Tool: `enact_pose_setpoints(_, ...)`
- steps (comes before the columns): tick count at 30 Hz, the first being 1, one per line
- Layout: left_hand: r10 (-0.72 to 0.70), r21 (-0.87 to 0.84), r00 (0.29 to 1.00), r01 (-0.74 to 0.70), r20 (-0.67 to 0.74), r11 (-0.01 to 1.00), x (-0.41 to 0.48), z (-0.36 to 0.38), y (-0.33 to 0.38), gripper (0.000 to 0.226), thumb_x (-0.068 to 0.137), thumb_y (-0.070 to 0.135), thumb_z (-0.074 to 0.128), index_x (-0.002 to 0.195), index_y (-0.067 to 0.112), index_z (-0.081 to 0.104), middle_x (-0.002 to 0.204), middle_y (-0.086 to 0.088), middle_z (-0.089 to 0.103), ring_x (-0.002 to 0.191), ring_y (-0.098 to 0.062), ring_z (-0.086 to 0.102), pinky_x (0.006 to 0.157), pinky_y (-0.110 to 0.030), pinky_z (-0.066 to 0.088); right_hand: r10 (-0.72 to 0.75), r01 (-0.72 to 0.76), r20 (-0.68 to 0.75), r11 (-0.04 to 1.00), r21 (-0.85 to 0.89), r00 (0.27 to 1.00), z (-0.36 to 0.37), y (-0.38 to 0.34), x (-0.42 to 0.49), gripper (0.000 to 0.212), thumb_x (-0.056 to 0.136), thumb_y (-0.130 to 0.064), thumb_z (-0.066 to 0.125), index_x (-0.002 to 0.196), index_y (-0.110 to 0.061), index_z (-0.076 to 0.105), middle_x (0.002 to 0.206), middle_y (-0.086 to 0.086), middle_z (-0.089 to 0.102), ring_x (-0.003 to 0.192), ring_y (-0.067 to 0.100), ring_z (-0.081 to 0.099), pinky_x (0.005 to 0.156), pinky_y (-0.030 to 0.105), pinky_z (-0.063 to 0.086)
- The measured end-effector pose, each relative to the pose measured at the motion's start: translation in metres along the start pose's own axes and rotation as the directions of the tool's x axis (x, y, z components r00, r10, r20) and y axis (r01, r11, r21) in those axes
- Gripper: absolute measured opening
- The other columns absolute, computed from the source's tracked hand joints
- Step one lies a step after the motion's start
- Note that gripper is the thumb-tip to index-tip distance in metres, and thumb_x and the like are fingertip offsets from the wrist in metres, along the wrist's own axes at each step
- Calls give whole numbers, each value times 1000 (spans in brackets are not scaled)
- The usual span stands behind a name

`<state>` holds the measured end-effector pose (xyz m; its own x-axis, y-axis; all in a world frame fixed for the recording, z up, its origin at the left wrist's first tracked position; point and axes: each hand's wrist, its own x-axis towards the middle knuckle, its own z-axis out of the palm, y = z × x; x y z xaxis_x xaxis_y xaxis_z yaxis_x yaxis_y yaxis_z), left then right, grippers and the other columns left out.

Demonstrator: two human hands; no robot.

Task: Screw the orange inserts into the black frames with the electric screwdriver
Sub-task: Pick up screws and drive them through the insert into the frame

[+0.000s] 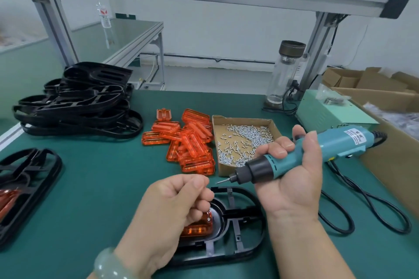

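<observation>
Head view.
- Right hand (pixel 292 170): fingers clamped round the electric screwdriver (pixel 317 149), bit raised and pointing left.
- Left hand (pixel 179 206): fingers curled, tips pinched together by the bit; a screw between them cannot be made out.
- Black frame (pixel 240 233): flat on the desk (pixel 102 188) under both hands, with the orange insert (pixel 197 230) seated inside.
- Advice: seat the screw squarely on the bit, then drive it vertically.

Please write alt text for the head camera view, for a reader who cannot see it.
The right hand grips a teal electric screwdriver beside the curled left hand, above a black frame holding an orange insert. Behind lie loose orange inserts and a box of screws.
</observation>
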<state>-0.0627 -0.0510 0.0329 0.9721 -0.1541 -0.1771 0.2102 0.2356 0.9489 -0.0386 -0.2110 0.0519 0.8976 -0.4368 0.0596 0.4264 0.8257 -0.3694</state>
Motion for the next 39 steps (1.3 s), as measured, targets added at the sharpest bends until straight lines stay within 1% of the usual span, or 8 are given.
enact_pose_setpoints(2,-66,-67,996,70,54,995,1,2,1,19,63,30,68,68,13,75,68,-8,68,53,-8,58,45,-16,47,-4,4,2,1000,-8,1000,0,0,0,15,81,-38,59,89,-25,56,59,-11,43,44,3,43,58,21,49)
enact_pose_setpoints(5,-129,-132,984,144,121,981,1,2,0,16,62,28,70,68,14,76,70,-9,68,53,-9,60,43,-15,46,-5,5,3,1000,-16,1000,1,2,0,16,81,-38,59,89,-25,55,59,-11,43,44,3,43,58,21,49)
enact_pose_setpoints(9,-137,-152,978,161,160,975,1,2,0,17,61,29,71,68,15,76,68,-8,67,52,-8,59,42,-15,46,-6,6,1,1000,-23,1000,2,3,-1,16,82,-38,59,92,-24,56,59,-10,44,44,4,43,57,21,49)
enact_pose_setpoints(17,-13,15,997,11,79,1000,1,3,-2,21,60,38,69,62,18,73,64,-4,67,52,-6,58,45,-15,44,-30,34,69,997,-64,997,2,4,-4,16,84,-36,58,95,-25,56,59,-11,46,45,4,44,61,21,50)
enact_pose_setpoints(24,43,150,998,-50,53,987,4,0,0,22,82,26,64,64,21,74,60,-4,67,50,-7,57,43,-14,41,-45,54,111,995,-81,993,3,7,-7,14,85,-35,56,96,-26,55,60,-11,47,47,4,46,62,22,49)
enact_pose_setpoints(31,136,336,988,-152,70,930,6,-3,3,28,87,35,57,64,27,71,56,0,65,46,-5,55,43,-14,40,-48,58,128,996,-71,991,2,8,-10,10,89,-33,55,96,-26,54,62,-10,48,48,4,47,63,24,50)
enact_pose_setpoints(34,120,296,990,-138,80,945,6,-3,4,26,80,44,58,63,29,71,54,0,64,45,-5,53,41,-14,39,-51,61,132,995,-77,990,4,10,-11,12,87,-33,56,96,-26,55,61,-10,48,48,5,47,62,24,50)
enact_pose_setpoints(39,310,345,951,-297,18,890,4,-3,1,18,82,17,68,70,29,73,62,1,70,50,-4,61,48,-12,45,-46,51,91,997,-58,995,5,10,-12,12,87,-34,56,95,-25,55,61,-11,47,47,4,46,62,23,51)
